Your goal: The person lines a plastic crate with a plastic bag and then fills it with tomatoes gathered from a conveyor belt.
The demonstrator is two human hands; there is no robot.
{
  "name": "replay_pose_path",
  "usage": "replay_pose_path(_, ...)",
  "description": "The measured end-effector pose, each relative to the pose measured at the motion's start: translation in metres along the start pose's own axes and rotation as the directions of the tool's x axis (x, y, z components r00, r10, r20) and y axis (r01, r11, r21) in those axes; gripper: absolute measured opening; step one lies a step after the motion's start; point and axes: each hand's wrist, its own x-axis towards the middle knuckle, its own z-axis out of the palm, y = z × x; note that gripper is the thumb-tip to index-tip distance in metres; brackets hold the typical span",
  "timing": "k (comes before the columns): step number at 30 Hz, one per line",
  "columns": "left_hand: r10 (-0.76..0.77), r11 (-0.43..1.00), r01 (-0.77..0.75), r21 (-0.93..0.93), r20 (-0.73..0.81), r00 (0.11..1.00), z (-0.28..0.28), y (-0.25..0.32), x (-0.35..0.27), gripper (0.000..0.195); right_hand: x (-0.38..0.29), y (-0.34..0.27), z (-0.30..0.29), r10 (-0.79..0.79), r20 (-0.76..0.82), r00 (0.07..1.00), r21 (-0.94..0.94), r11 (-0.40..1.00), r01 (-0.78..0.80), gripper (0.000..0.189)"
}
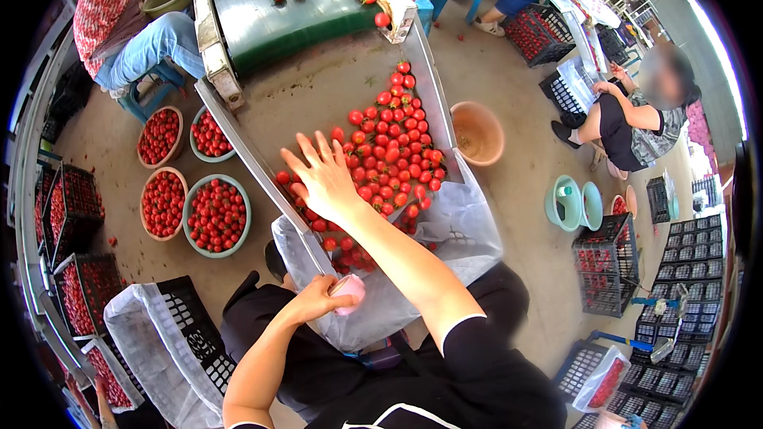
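Observation:
Cherry tomatoes (390,155) lie heaped on a metal-sided sloping tray (280,107) in front of me. My right hand (322,182) spreads its fingers over the left part of the heap, palm down, seemingly gripping nothing. At the tray's lower left corner my left hand (319,298) holds a small pink object (347,294), perhaps a roll; its exact kind is unclear. Below the tray's lower end, a translucent plastic liner (459,232) hangs open between my knees. Several tomatoes (354,256) rest inside it, partly hidden by my right forearm.
A green conveyor belt (286,24) carries tomatoes beyond the tray. Filled basins (217,216) stand left, near a lined black crate (161,345). An orange tub (477,134) is right of the tray. Seated people (644,125) work nearby. Stacked black crates (679,286) line the right.

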Motion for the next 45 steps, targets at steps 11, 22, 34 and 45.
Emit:
replay_pose_path(11, -0.07, 0.978, 0.068, 0.199, 0.004, 0.998, 0.006, 0.014, 0.015, 0.083, -0.044, 0.066, -0.047, -0.007, -0.158, 0.987, 0.004, 1.0, 0.008, 0.031)
replay_pose_path(22, 0.07, 0.959, -0.047, 0.279, -0.073, 0.995, 0.02, -0.036, 0.026, 0.051, 0.008, 0.15, -0.04, 0.134, -0.122, 0.983, -0.102, 0.984, -0.147, 0.021)
replay_pose_path(34, 0.14, 0.961, -0.114, 0.252, -0.087, 0.986, 0.024, -0.018, 0.025, 0.054, -0.017, 0.181, -0.048, 0.222, 0.084, 0.971, -0.392, 0.904, -0.173, 0.022)
replay_pose_path(45, 0.021, 0.984, 0.008, 0.177, -0.161, 0.987, 0.009, -0.007, 0.01, 0.05, -0.092, 0.173, -0.116, 0.805, -0.039, 0.591, 0.821, 0.364, -0.441, 0.01)
